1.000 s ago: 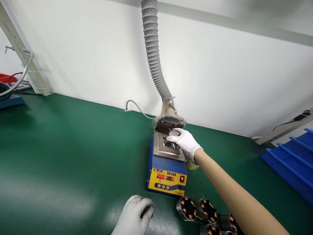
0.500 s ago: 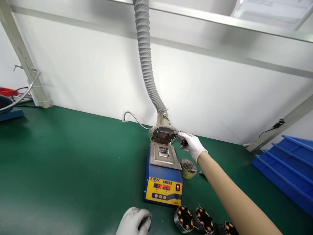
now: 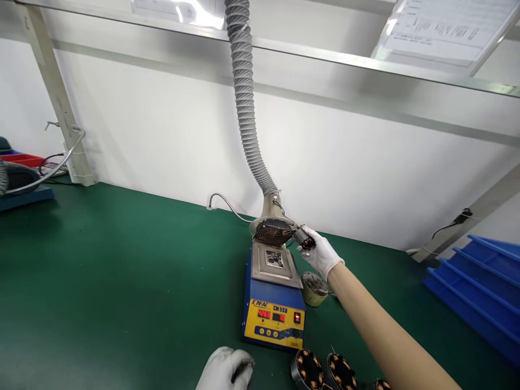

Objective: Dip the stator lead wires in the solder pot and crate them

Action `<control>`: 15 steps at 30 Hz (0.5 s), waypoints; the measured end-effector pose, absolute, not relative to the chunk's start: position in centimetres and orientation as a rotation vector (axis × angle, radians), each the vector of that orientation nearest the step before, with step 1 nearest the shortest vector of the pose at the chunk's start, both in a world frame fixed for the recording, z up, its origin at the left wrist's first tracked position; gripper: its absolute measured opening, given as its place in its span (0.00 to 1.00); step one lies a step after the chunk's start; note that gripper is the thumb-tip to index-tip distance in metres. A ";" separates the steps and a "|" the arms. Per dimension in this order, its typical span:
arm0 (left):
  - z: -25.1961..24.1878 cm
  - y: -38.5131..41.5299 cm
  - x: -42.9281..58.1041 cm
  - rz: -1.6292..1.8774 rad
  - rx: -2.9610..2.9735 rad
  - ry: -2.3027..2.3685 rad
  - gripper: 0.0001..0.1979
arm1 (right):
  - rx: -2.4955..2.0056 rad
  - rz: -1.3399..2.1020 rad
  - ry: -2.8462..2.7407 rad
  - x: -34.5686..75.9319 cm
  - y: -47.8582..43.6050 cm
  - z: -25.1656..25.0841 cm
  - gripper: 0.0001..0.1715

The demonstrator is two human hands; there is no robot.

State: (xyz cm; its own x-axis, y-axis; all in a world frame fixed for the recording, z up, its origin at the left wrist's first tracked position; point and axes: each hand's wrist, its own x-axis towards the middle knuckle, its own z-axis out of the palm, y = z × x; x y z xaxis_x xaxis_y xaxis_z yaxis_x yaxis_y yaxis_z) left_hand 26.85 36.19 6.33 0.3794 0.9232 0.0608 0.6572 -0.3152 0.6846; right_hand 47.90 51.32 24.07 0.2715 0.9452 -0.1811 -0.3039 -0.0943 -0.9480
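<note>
My right hand (image 3: pixel 320 254), in a white glove, grips a motor stator (image 3: pixel 304 238) with a metal outside and dark, copper-wound inside. It holds the stator tilted beside the round fume extractor hood (image 3: pixel 272 230), above the right rear of a blue and yellow solder pot (image 3: pixel 274 322). Shiny, dark-flecked solder (image 3: pixel 275 259) shows in the square opening of the pot's steel top. My left hand (image 3: pixel 225 369), gloved too, rests curled on the table below the pot, with nothing visible in its fingers. More stators (image 3: pixel 309 369) stand to its right, partly cut off by the frame.
A small round tin (image 3: pixel 314 288) with a tool across it stands right of the pot. Blue trays (image 3: pixel 479 287) lie at the right on the green table (image 3: pixel 122 281). A grey duct hose (image 3: pixel 246 97) rises from the hood. A metal shelf edge (image 3: pixel 325 57) crosses above.
The stator in my right hand has turned and shows more of its side, slightly farther from the hood. The view has tilted up a little. My left hand stays resting on the table.
</note>
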 end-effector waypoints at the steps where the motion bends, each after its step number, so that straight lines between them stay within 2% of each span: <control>1: 6.7 36.1 26.8 0.611 2.061 1.354 0.12 | -1.202 1.223 -0.705 48.0 50.9 24.3 0.02; 6: 7.5 35.7 26.8 0.604 2.007 1.360 0.12 | -1.153 1.244 -0.720 48.5 48.3 24.9 0.05; 15: 7.3 35.4 26.9 0.642 1.991 1.365 0.11 | -1.190 1.241 -0.929 48.6 46.5 24.7 0.18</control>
